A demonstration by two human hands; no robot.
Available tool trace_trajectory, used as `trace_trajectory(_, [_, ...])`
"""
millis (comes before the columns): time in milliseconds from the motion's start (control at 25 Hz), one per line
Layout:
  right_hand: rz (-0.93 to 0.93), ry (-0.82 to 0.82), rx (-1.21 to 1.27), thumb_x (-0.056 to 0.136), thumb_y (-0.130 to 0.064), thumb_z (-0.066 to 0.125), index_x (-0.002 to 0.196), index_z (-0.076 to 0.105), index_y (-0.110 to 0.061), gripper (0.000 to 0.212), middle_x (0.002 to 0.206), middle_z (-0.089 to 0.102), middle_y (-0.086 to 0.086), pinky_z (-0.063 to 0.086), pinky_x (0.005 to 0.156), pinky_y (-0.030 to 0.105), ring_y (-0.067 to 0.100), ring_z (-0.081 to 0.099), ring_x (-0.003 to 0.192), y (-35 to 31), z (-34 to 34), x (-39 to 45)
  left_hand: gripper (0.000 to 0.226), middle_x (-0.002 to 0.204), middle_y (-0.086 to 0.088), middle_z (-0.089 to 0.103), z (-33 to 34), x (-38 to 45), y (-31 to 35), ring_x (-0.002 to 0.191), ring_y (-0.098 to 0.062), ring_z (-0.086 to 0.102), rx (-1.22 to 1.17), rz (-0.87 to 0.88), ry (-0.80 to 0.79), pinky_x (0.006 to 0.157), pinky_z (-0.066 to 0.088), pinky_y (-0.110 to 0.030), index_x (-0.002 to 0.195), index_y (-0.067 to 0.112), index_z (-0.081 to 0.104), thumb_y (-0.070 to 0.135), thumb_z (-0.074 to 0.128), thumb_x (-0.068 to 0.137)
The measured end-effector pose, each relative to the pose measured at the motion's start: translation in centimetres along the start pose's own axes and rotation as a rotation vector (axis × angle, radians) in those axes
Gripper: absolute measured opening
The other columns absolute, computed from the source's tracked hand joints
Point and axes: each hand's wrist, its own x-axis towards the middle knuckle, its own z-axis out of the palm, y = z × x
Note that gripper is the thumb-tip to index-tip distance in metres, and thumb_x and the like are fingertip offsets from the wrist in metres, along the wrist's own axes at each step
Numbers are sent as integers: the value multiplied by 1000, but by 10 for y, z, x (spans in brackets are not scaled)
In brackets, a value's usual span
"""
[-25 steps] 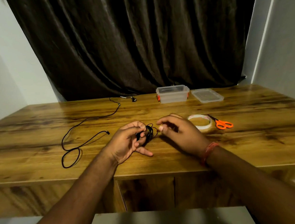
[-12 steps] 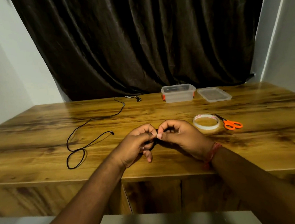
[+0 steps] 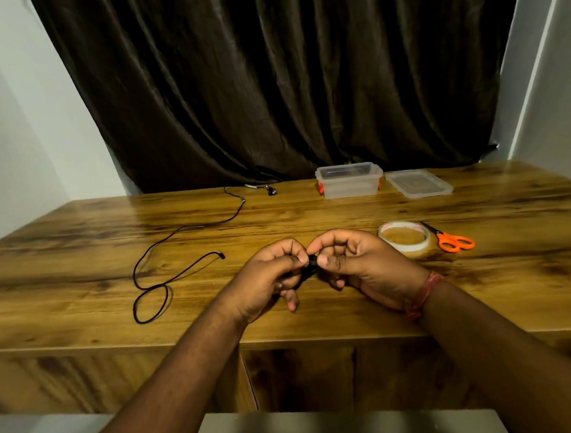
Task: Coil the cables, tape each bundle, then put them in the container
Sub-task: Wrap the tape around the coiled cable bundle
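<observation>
A: Item one, surroundings?

B: Wooden counter [image 3: 311, 214] before a dark curtain [image 3: 283, 79], pale walls either side. At the back edge, a clear container [image 3: 349, 180] with orange clips, open; its lid [image 3: 419, 183] lies flat just to the right, apart from it. Nearer, right of centre: a tape roll [image 3: 404, 237], and touching or just beside it, orange-handled scissors [image 3: 451, 239], blades pointing back-left.

A: Cables?

B: Two. A loose cable [image 3: 164, 256] trails from the back edge down the left half of the counter, ending in a loop; earbud-like ends lie near the curtain. A coiled bundle [image 3: 310, 267] sits between the hands, near the front centre, above the counter.

A: Hands?

B: Left hand [image 3: 265, 279] and right hand [image 3: 356, 265] both closed in a pinch on the bundle, fingertips almost meeting. A red thread band [image 3: 423, 291] circles the right wrist.

A: Obstructions?

B: The fingers cover nearly all of the bundle; only a dark sliver shows. Whether tape is on it cannot be told.

A: Hidden or cut off?

B: The container's contents are unclear through the plastic. Forearms run out of the lower frame. A grey surface [image 3: 328, 428] lies below the counter front, in shadow.

A: Writing?

B: Reddish print on the tape roll's inner rim, too small to read.
</observation>
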Motion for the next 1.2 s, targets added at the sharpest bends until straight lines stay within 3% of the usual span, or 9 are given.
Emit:
trace_trajectory(440, [103,97,9,78,-12,69,89,64,-2,15,68,58,4,48,51,23,12,51,57,-5,1,-4,4,53,2,26,-2,1,0,40,-9,25,-1,-36,-20,40,42,-23,82,13,57,16,54,84])
trace_trajectory(600, [33,204,-6,90,-11,63,91,62,-6,6,65,56,5,45,44,26,12,46,46,-6,-1,-4,18,62,2,42,-1,2,3,44,-6,27,-38,-54,-64,41,39,-23,89,8,57,26,52,92])
trace_trajectory(720, [-39,306,57,94,-12,58,93,58,-5,7,93,68,9,49,41,26,14,53,48,-8,-3,-2,20,66,2,44,1,2,4,45,-6,27,-36,-63,-39,41,37,-21,92,5,57,21,47,100])
trace_trajectory(840, [-4,233,83,95,-11,56,95,53,-1,10,118,67,12,58,50,32,21,66,61,-5,5,0,23,65,3,44,3,2,3,44,-5,27,-4,-72,-5,41,35,-21,92,6,58,12,39,103])
trace_trajectory(960, [-12,179,23,96,-6,54,97,52,0,7,101,66,26,61,67,33,22,69,69,0,11,4,24,61,3,42,4,2,3,44,-5,26,34,-67,14,40,35,-20,93,6,58,10,37,104])
trace_trajectory(1200, [14,208,6,99,-5,47,97,52,0,7,83,63,22,59,73,31,21,69,72,1,10,5,20,62,4,46,4,2,4,44,-6,26,55,-34,10,40,36,-21,113,9,52,8,34,105])
